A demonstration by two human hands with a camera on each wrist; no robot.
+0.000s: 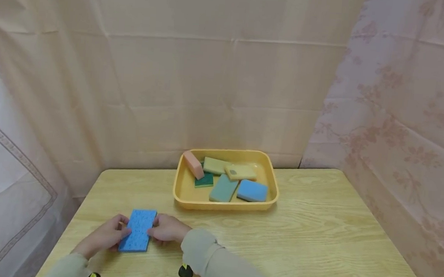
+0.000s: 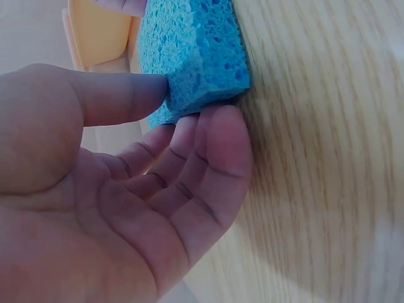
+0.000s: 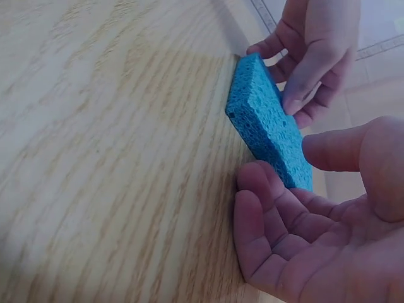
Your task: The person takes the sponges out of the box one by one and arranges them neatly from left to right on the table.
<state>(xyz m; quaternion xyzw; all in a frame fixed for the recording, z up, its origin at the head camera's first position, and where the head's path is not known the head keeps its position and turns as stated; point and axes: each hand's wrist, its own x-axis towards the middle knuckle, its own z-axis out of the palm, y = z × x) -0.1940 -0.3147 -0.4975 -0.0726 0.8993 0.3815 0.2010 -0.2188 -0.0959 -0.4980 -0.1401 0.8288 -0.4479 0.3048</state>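
Note:
A flat, bright blue rectangular sponge (image 1: 138, 230) with a pitted surface lies low over the table's front left part. My left hand (image 1: 105, 236) pinches its left edge, the thumb on the top face and the fingers curled at the edge below, as the left wrist view shows. From the opposite side my right hand (image 1: 170, 229) pinches the right edge between thumb and fingers. In the right wrist view the sponge (image 3: 268, 123) stands between both hands, its near long side facing that camera.
Behind the hands, a yellow tray (image 1: 225, 207) holds several sponges, among them a pink block (image 1: 193, 164), a blue one (image 1: 252, 191) and a grey-green one (image 1: 224, 188). The wooden table (image 1: 315, 239) ends at cloth curtains (image 1: 217, 91) at the back and sides.

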